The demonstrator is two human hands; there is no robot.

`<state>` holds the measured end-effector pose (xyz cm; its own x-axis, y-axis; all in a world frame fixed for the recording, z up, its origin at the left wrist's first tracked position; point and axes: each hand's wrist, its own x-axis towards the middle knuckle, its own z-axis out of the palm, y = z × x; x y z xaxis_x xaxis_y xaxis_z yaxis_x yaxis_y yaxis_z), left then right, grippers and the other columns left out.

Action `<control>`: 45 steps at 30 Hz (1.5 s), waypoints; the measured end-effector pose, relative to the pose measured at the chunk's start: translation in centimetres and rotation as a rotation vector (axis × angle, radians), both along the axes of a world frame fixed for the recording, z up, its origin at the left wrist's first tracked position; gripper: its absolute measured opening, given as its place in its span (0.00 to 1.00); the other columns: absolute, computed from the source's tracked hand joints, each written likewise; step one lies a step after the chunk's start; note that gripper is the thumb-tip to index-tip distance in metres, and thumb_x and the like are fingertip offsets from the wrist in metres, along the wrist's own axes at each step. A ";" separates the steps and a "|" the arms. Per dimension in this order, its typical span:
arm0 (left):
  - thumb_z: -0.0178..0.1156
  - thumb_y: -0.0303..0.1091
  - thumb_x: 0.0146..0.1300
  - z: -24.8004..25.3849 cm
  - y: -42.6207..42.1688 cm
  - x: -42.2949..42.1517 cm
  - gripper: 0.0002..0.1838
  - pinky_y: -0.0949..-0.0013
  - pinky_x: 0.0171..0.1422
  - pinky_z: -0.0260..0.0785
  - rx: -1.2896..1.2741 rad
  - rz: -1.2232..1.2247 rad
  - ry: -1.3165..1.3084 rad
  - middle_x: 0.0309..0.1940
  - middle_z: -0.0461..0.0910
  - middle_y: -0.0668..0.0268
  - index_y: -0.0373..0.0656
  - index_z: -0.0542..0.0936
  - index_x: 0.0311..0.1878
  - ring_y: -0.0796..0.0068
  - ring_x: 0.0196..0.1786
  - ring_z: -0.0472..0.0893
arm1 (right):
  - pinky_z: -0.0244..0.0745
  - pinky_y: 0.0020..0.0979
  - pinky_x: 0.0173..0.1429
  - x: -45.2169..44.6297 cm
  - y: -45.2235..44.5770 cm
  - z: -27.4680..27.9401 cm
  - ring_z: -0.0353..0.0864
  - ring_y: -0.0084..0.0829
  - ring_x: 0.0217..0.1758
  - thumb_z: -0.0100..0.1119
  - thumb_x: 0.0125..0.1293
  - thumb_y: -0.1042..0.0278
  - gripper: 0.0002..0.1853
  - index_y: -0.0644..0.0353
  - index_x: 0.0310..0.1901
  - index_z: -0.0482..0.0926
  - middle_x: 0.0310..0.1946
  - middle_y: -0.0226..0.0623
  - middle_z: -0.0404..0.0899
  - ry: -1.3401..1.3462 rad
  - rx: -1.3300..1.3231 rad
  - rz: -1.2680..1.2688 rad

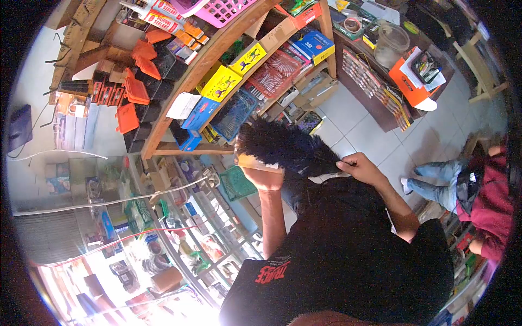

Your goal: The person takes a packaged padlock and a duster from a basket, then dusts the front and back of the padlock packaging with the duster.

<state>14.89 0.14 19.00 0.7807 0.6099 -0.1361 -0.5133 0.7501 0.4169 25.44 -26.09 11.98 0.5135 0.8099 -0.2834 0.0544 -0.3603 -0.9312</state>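
Note:
My left hand [265,178] is raised in front of my chest, closed around a tan, flat-edged piece like a small box [256,162]. Most of that piece is covered by a black feather duster [293,144], whose fluffy end lies against it. At the other end of the duster, my right hand [363,169] has its fingers pinched together on it. The duster's handle is hidden. Below both hands is the black shirt [337,250] I wear.
Wooden shelves [212,46] ahead hold yellow boxes [220,81], blue boxes [312,46] and a red basket [274,73]. Orange-lidded bins [136,89] stand at left, above a glass display case [163,217]. A person in a maroon top [489,195] is at right, on the tiled floor [375,141].

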 end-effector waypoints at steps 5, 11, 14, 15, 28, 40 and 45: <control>0.40 0.56 0.75 1.3 -1.6 0.2 0.31 0.49 0.77 0.57 -0.032 -0.081 -0.061 0.70 0.71 0.61 0.48 0.69 0.71 0.55 0.70 0.70 | 0.62 0.34 0.29 -1.7 1.4 1.2 0.60 0.20 0.24 0.58 0.73 0.52 0.25 0.69 0.27 0.73 0.15 0.32 0.62 0.046 0.046 -0.057; 0.39 0.58 0.75 0.7 2.8 -0.5 0.32 0.47 0.76 0.59 0.098 -0.015 -0.031 0.68 0.72 0.58 0.46 0.68 0.71 0.53 0.69 0.71 | 0.63 0.35 0.30 -2.5 -0.7 -1.2 0.62 0.22 0.24 0.58 0.72 0.50 0.27 0.68 0.25 0.73 0.15 0.35 0.64 0.057 0.007 0.028; 0.42 0.52 0.74 -0.6 5.3 -1.5 0.31 0.47 0.77 0.58 -0.308 -0.090 -0.435 0.72 0.66 0.58 0.48 0.59 0.75 0.56 0.72 0.68 | 0.64 0.36 0.31 -2.3 -2.7 -0.9 0.63 0.25 0.23 0.58 0.72 0.50 0.27 0.68 0.26 0.73 0.16 0.39 0.66 0.004 -0.013 0.082; 0.43 0.50 0.74 -2.6 7.3 -2.1 0.32 0.47 0.77 0.58 -0.819 -0.118 -0.735 0.73 0.64 0.58 0.48 0.57 0.76 0.57 0.73 0.67 | 0.64 0.36 0.31 -2.3 -3.4 -0.6 0.63 0.26 0.23 0.59 0.71 0.50 0.26 0.68 0.26 0.74 0.16 0.40 0.66 0.006 -0.029 0.094; 0.45 0.68 0.67 -1.2 4.6 -1.1 0.42 0.38 0.81 0.37 0.067 -0.086 -0.204 0.73 0.62 0.53 0.49 0.60 0.75 0.43 0.77 0.54 | 0.65 0.38 0.29 -1.8 -3.7 1.0 0.65 0.34 0.20 0.60 0.70 0.51 0.23 0.67 0.29 0.78 0.18 0.48 0.71 -0.141 0.003 0.129; 0.44 0.60 0.72 1.1 1.4 0.1 0.34 0.40 0.73 0.61 0.066 -0.152 -0.096 0.61 0.74 0.47 0.40 0.71 0.66 0.40 0.66 0.71 | 0.70 0.39 0.34 -3.8 0.6 4.6 0.68 0.33 0.22 0.59 0.71 0.51 0.22 0.66 0.30 0.80 0.19 0.49 0.74 -0.094 0.001 -0.149; 0.46 0.58 0.72 0.8 0.5 0.2 0.31 0.46 0.74 0.61 0.246 -0.189 -0.021 0.64 0.74 0.55 0.45 0.70 0.68 0.52 0.65 0.74 | 0.72 0.38 0.36 -2.5 0.6 5.8 0.71 0.34 0.23 0.60 0.70 0.51 0.21 0.66 0.31 0.81 0.20 0.50 0.75 -0.169 0.000 -0.030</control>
<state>15.14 0.64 19.82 0.8847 0.4659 0.0151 -0.3844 0.7109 0.5889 22.97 -25.53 17.77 0.5780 0.7933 -0.1909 0.1992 -0.3641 -0.9098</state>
